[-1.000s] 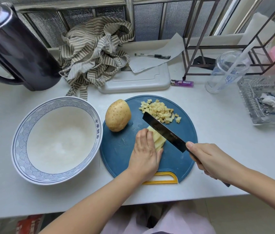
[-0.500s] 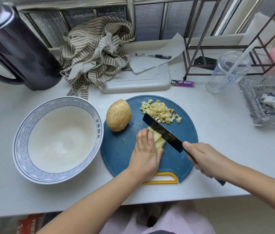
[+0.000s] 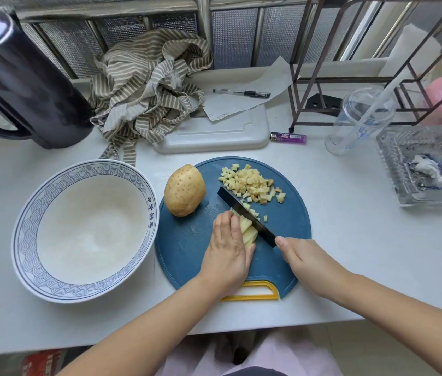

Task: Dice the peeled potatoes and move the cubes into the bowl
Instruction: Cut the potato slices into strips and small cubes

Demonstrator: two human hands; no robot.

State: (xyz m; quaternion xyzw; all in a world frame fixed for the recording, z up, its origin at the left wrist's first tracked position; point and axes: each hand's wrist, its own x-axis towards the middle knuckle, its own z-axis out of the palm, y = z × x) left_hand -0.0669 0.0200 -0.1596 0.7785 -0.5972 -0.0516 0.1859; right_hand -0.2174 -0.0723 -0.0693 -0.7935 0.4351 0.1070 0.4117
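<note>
On the blue cutting board [image 3: 184, 248], the knife [image 3: 247, 217] slants with its tip toward the whole potato [image 3: 184, 190]; the right hand [image 3: 304, 256] grips it, while the left hand [image 3: 228, 248] curls over the potato strips [image 3: 249, 232].

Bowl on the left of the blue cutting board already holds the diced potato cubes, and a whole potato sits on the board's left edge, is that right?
Not quite. The head view shows the bowl holding no cubes; the diced potato cubes are piled on the far side of the blue cutting board. The whole potato does sit on the board's left edge.
</note>
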